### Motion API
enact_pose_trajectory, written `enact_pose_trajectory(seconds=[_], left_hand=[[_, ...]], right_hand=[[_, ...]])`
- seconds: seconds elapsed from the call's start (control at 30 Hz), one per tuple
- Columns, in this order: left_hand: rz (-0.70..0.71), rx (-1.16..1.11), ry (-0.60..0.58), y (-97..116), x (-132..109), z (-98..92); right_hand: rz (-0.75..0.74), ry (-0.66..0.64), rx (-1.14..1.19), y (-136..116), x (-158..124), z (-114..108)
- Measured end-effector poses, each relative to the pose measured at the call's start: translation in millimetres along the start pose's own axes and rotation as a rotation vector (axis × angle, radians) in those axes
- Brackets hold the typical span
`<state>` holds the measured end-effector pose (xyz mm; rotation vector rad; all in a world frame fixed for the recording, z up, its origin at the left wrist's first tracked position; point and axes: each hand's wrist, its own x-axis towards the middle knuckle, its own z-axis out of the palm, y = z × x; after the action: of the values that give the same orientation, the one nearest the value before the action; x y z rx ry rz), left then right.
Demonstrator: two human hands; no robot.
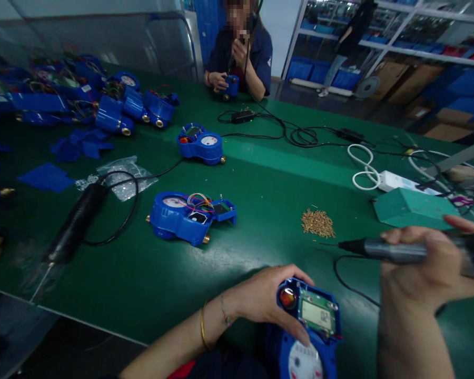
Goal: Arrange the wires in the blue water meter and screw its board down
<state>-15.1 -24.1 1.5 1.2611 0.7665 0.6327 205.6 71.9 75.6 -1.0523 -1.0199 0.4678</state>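
Note:
My left hand grips a blue water meter near the table's front edge, thumb across its face and fingers behind the housing. The meter's top is uncovered, showing a small LCD on a green circuit board and a round reddish part. In my right hand is an electric screwdriver, held level with its thin bit pointing left. That bit is just below a pile of small brass screws and apart from the meter. A black cable lies under the tool.
Another blue meter with loose wires lies left of centre, one more behind it. Several meters are heaped at far left. A black screwdriver rests near a plastic bag. A co-worker sits opposite. A green box stands right.

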Motion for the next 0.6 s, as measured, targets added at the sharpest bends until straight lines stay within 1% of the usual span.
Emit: enact_pose_trajectory(seconds=[0.07,0.1,0.13,0.2,0.27,0.37,0.47,0.53,0.6], left_hand=[[0.051,-0.068,-0.033,-1.6,0.0,-1.4],[0.088,-0.091,-0.027,-3.0,0.3,-2.1],[0.117,-0.107,0.000,-4.7,1.1,-2.9],[0.120,-0.096,0.107,-9.1,5.0,-5.3],[0.070,-0.040,0.250,-14.2,12.1,-8.8],[0.034,0.066,0.392,-20.5,25.9,-15.5],[0.053,0.155,0.477,-22.9,39.4,-20.5],[0.075,0.218,0.505,-23.2,47.2,-21.2],[0.096,0.253,0.500,-23.5,53.6,-19.5]], right_hand=[[-0.051,0.077,0.044,12.1,-9.4,11.4],[-0.056,0.093,0.054,17.4,-11.9,14.7],[-0.035,0.080,0.051,21.7,-13.4,16.4],[0.000,0.071,0.056,27.2,-14.5,16.4],[0.036,0.060,0.071,28.5,-14.9,14.7],[0.047,0.077,0.111,24.2,-15.3,14.0],[0.043,0.101,0.161,13.9,-14.6,15.4],[0.052,0.105,0.193,4.6,-14.3,15.8],[0.070,0.094,0.220,-5.3,-15.1,15.1]])
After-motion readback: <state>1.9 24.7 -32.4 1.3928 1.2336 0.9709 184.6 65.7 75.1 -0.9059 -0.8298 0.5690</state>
